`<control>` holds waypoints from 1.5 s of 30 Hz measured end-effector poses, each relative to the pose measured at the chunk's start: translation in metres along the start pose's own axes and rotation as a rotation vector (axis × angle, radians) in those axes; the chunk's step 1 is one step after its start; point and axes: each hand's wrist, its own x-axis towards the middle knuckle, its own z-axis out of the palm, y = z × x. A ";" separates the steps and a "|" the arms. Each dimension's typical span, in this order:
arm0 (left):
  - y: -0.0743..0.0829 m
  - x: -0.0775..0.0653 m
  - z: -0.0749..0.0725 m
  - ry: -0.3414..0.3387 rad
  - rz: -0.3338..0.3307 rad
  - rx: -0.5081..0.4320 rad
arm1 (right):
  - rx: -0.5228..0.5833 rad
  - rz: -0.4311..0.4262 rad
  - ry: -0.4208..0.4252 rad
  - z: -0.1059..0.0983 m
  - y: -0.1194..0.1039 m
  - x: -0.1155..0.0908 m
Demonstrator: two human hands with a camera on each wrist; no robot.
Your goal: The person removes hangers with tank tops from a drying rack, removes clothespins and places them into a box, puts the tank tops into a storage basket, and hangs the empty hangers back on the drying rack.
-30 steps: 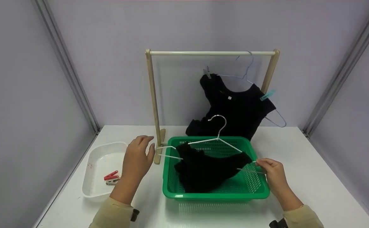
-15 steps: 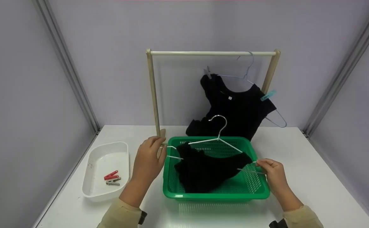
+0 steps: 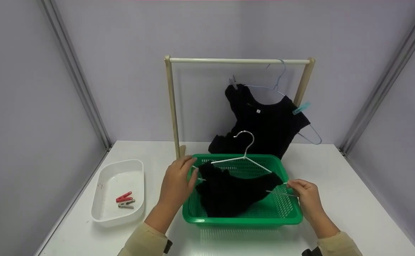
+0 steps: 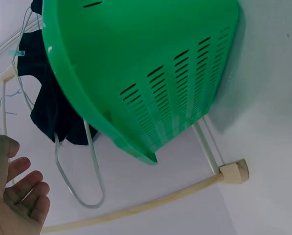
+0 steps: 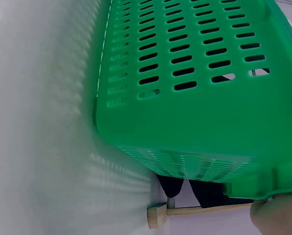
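Compared with a second ago, the left hand (image 3: 176,181) is brought closer to the right hand (image 3: 308,195), up to the near shoulder of the bunched black garment (image 3: 229,193). In the head view, the white hanger's (image 3: 245,157) tip and part of the green basket's (image 3: 243,222) rim are now hidden behind it. The rack's wooden foot (image 3: 182,151) is largely covered. Behind the hand, the grey clothespin (image 3: 125,205) and the white tray's (image 3: 122,181) side are uncovered.
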 end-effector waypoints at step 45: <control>-0.006 -0.004 0.022 -0.013 -0.037 -0.166 | 0.042 -0.031 -0.025 -0.002 0.002 -0.001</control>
